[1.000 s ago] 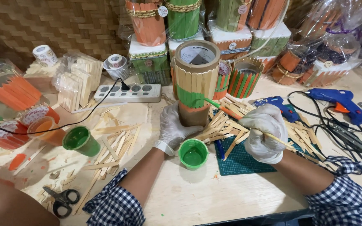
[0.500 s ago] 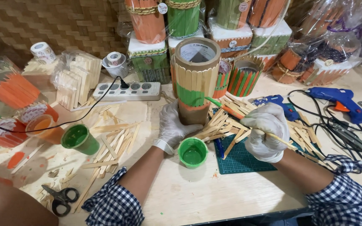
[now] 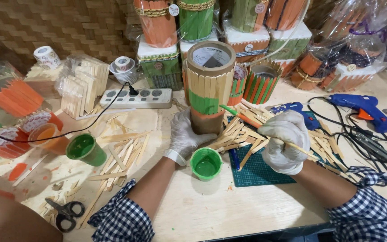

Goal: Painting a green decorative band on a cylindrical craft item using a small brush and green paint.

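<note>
A tall cardboard cylinder (image 3: 208, 78) clad in wooden sticks stands upright mid-table, with a green painted band around its middle. My left hand (image 3: 185, 134), in a white glove, grips its base. My right hand (image 3: 284, 140), also gloved, holds a thin paintbrush (image 3: 242, 118) whose green tip touches the band's right side. A small green cup of paint (image 3: 206, 163) sits just in front of the cylinder, between my hands. A pile of loose wooden sticks (image 3: 238, 134) lies under my right hand on a green cutting mat (image 3: 256, 172).
A second green paint cup (image 3: 84, 149), an orange one (image 3: 45, 136), scissors (image 3: 64, 212) and scattered sticks (image 3: 117, 154) lie left. A power strip (image 3: 137, 97) sits behind. Two blue glue guns (image 3: 359, 107) with cables lie right. Finished orange and green stick holders (image 3: 198, 22) line the back.
My right hand has shifted slightly left, keeping the brush tip on the green band. My left hand stays on the cylinder's base.
</note>
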